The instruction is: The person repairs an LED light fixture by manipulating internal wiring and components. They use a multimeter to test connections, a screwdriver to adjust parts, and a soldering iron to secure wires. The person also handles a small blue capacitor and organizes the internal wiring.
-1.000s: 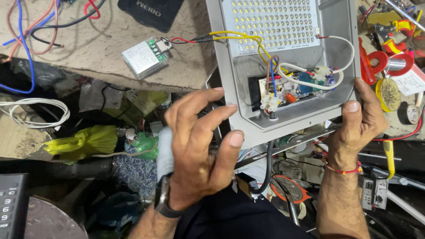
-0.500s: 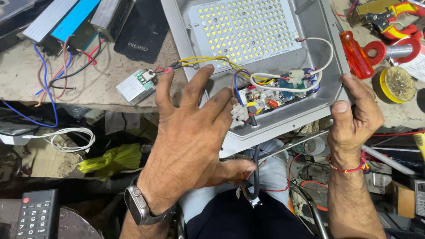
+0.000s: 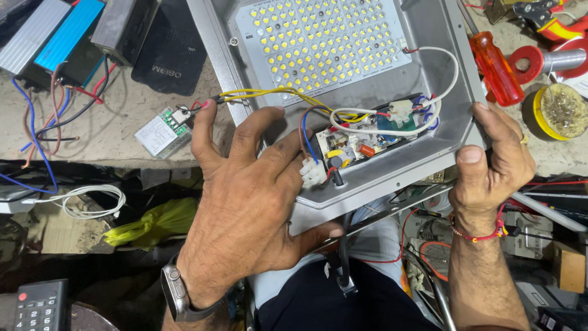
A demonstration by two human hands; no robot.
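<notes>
A grey metal floodlight housing (image 3: 438, 73) lies open on the bench edge, with a white LED panel (image 3: 321, 40) inside and a small circuit board (image 3: 367, 138) with yellow, blue, red and white wires below it. My left hand (image 3: 245, 202) grips the housing's lower left corner, fingers spread over the rim near a white connector (image 3: 312, 173), thumb under the edge. My right hand (image 3: 493, 165) clamps the housing's lower right corner, thumb on the rim. Yellow wires (image 3: 257, 94) run out to a small grey driver module (image 3: 160, 133) on the bench.
An orange-handled screwdriver (image 3: 495, 67), a red tape roll (image 3: 525, 61) and a yellow tin (image 3: 560, 110) sit right of the housing. Grey, blue and black boxes (image 3: 61, 37) and a black pouch (image 3: 171, 58) lie at top left. A remote control (image 3: 40, 306) is at bottom left.
My left hand went from hovering open below the housing to gripping its lower left corner. The view shifted so the housing sits lower and larger. My right hand kept its hold.
</notes>
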